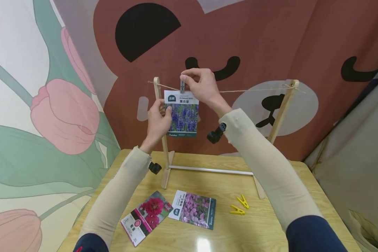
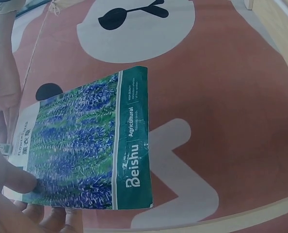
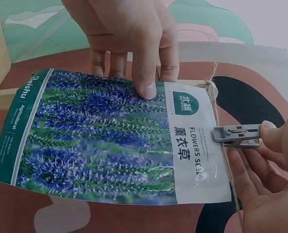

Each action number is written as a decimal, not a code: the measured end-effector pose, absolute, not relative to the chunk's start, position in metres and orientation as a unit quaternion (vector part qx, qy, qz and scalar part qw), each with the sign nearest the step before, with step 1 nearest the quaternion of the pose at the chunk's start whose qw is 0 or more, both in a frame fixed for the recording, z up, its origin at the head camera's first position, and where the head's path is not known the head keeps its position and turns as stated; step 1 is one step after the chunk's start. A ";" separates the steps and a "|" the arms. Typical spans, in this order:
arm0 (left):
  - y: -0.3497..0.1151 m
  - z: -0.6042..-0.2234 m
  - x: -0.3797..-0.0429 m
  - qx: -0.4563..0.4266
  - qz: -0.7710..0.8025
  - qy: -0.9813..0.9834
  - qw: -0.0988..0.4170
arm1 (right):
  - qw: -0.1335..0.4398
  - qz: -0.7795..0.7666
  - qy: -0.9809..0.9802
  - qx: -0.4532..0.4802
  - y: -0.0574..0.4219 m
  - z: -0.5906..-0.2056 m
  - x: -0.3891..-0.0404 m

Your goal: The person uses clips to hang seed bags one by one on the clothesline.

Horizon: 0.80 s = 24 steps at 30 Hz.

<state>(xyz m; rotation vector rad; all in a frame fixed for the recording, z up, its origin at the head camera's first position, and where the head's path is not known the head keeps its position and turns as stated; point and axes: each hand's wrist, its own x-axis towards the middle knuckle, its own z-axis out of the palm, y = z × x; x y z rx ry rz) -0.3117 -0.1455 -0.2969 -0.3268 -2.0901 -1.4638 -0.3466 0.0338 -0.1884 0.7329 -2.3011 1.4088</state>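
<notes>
A lavender seed packet (image 1: 183,117) hangs upright against the twine (image 1: 249,90), its white top edge at the line. My left hand (image 1: 159,120) pinches its left side, thumb on the front and fingers behind. At the packet's top edge, my right hand (image 1: 203,85) pinches a grey clothespin (image 3: 238,135) between thumb and fingers. In the right wrist view the clothespin's tip sits over the packet's edge and the twine. Part of the right hand shows at the left border of the left wrist view.
The twine runs between two wooden posts (image 1: 281,112) joined low down by a white rod (image 1: 211,170). On the table (image 1: 233,238) lie a red-flower packet (image 1: 147,217), a pink-flower packet (image 1: 193,210) and two yellow clothespins (image 1: 237,210). A patterned curtain (image 1: 163,70) hangs behind.
</notes>
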 end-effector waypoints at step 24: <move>-0.151 -0.298 -0.311 -0.123 -0.543 -0.783 0.277 | 0.127 0.478 -0.825 0.273 0.033 -0.195 -0.346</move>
